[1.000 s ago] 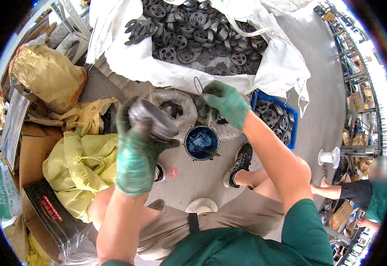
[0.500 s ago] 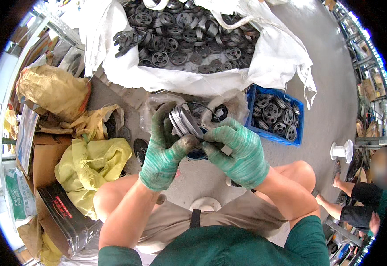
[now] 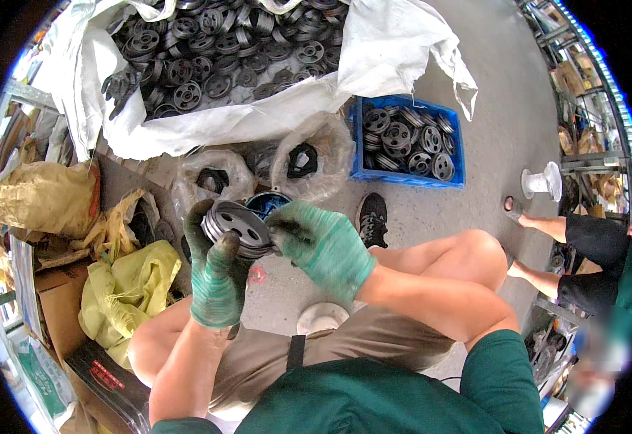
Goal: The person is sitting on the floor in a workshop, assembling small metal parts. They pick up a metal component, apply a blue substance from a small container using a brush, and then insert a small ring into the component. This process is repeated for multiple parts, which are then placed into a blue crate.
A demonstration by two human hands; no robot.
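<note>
In my left hand (image 3: 218,275), gloved in green with dark-stained fingers, is a grey grooved pulley wheel (image 3: 238,218) with round holes in its face. The thumb lies across the face and the fingers wrap the far side. The wheel tilts toward me. My right hand (image 3: 323,249), in a matching glove, is closed with its fingertips at the wheel's right rim; motion smears it slightly. Just behind the wheel, a round container with blue inside (image 3: 265,202) shows in part. Beyond it, clear plastic bags (image 3: 323,134) hold black rings (image 3: 303,160).
A large white sack (image 3: 207,130) full of dark pulley wheels spreads across the back. To its right a blue crate (image 3: 410,177) holds several more. Yellow cloth (image 3: 128,289) and a cardboard box (image 3: 62,296) lie at left. A white spool (image 3: 540,181) and another person's legs (image 3: 547,253) are at right.
The view has swung right, so most things sit farther left. The wheel has turned its face toward me. The thin dark loop seen above it earlier no longer shows.
</note>
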